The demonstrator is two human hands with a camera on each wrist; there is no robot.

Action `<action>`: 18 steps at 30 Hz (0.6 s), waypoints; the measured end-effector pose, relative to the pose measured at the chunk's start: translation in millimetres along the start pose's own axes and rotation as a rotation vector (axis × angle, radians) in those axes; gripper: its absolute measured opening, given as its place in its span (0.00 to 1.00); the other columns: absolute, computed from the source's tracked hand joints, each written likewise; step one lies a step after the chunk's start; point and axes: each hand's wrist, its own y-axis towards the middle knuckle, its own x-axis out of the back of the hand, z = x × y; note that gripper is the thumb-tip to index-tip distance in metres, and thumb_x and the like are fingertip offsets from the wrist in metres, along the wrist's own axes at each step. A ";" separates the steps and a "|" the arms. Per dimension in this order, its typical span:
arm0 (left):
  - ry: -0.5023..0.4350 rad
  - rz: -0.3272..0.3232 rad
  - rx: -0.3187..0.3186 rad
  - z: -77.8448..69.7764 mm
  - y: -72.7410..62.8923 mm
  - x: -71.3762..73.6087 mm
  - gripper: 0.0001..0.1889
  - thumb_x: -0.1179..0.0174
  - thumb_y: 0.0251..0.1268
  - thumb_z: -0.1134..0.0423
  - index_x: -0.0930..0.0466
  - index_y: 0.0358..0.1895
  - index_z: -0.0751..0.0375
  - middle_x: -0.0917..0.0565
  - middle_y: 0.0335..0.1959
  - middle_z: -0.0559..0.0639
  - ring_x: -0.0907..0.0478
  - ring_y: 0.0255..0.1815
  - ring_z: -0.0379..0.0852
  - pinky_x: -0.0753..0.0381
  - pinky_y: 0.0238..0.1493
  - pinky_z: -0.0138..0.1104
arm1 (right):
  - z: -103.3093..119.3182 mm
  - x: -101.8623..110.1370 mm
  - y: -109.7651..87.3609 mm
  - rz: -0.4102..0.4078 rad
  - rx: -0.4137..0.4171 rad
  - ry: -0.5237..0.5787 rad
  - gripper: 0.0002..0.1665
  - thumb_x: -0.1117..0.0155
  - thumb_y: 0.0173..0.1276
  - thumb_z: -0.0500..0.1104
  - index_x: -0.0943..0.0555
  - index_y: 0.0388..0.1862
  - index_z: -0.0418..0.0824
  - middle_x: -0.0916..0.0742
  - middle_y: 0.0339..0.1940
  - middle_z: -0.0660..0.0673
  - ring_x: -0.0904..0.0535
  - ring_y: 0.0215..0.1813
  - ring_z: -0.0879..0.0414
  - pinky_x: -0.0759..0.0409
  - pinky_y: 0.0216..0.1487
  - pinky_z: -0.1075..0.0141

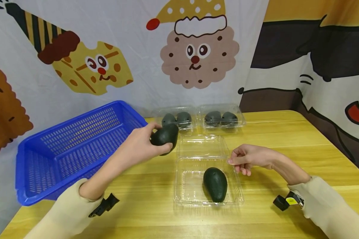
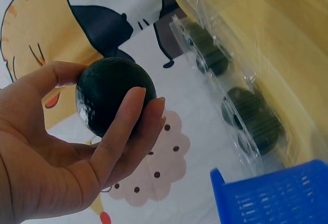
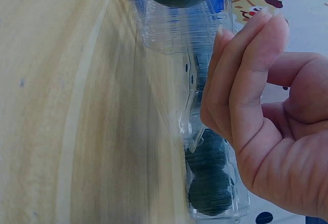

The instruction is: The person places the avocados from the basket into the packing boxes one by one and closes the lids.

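Observation:
My left hand [image 1: 146, 141] grips a dark green avocado [image 1: 168, 136] between thumb and fingers, up in the air left of an opened clear plastic clamshell box [image 1: 185, 196]. In the left wrist view the fingers curl round the same avocado [image 2: 114, 93]. Another avocado [image 1: 215, 184] lies in the right half of the box's near tray, and the box's lid [image 1: 201, 146] is folded back, away from me. At the box's right edge is my right hand [image 1: 251, 157], its fingers loosely bent; the right wrist view shows nothing held in the hand [image 3: 256, 96].
A blue plastic basket [image 1: 86, 116] stands at the left on the wooden table [image 1: 149, 212]. Behind the box are two clear boxes, a left one [image 1: 194, 113] and a right one [image 1: 236, 111], each with two avocados. A cartoon-printed cloth [image 1: 137, 33] hangs at the back.

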 end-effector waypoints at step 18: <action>-0.025 0.080 -0.038 -9.3 -15.7 -34.0 0.28 0.28 0.56 0.48 0.24 0.54 0.59 0.17 0.30 0.47 0.22 0.27 0.42 0.21 0.27 0.35 | -0.5 0.2 0.1 0.005 0.008 -0.002 0.16 0.40 0.78 0.44 0.24 0.34 0.32 0.18 0.27 0.42 0.22 0.22 0.61 0.21 0.24 0.71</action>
